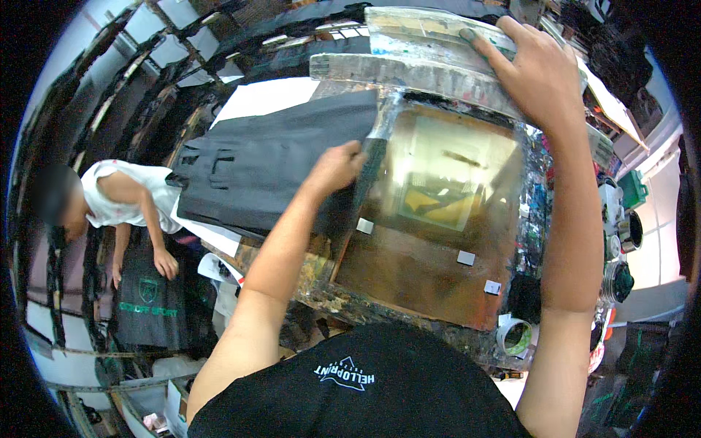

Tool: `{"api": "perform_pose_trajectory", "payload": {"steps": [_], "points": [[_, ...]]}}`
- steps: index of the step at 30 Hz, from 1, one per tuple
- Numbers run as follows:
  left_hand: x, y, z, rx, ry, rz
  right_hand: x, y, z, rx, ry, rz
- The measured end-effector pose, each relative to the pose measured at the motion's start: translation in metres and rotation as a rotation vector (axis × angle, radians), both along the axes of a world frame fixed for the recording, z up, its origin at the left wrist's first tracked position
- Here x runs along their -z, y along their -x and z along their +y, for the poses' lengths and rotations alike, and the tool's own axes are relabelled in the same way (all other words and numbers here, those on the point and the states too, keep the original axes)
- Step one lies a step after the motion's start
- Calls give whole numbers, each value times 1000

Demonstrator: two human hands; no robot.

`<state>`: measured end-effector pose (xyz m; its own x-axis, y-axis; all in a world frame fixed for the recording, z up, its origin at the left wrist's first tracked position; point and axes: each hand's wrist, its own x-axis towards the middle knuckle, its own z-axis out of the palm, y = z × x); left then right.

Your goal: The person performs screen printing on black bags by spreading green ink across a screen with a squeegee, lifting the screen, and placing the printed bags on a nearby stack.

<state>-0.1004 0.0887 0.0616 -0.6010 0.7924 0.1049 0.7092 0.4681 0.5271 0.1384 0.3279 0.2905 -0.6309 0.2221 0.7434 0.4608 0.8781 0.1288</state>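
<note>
My left hand [339,168] is closed at the right edge of a black fabric bag [270,160], which lies in a stack on the left of the worktable. Motion blurs its fingers slightly. Further off, my right hand [539,69] grips the top of a raised screen-printing frame [401,67] with wooden sides, its thumb on the near face. Between my arms lies a glossy brown printing board [409,270] with a bright yellowish reflection. Small white square tabs [466,258] are stuck on the board, and no bag lies on it.
At the left a person in a white sleeveless top [124,193] handles a black bag with a green print [150,299]. A roll of tape [504,337] sits at the board's near right corner. Cans [629,231] and a green container [634,188] stand at the right.
</note>
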Motion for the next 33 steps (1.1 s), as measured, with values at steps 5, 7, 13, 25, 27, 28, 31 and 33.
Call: {"api": "perform_pose_trajectory", "payload": {"steps": [5, 7, 13, 25, 27, 28, 31, 33], "points": [[58, -98, 114, 175, -39, -119, -26, 8, -27, 111, 275, -249], [68, -134, 142, 260, -66, -313, -31, 2, -27, 96, 313, -279], [88, -177, 87, 393, -50, 204, -33, -2, -27, 45, 310, -314], [104, -171, 80, 320, 195, 384, -33, 10, -8, 125, 244, -300], [108, -178, 93, 322, 162, 403, -32, 9, -10, 121, 247, -321], [110, -184, 96, 316, 164, 399, -31, 9, -10, 96, 268, -332], [116, -200, 94, 300, 135, 390, -30, 4, -12, 63, 313, -344], [118, -206, 92, 293, 63, 386, -30, 1, -13, 19, 349, -329]]}}
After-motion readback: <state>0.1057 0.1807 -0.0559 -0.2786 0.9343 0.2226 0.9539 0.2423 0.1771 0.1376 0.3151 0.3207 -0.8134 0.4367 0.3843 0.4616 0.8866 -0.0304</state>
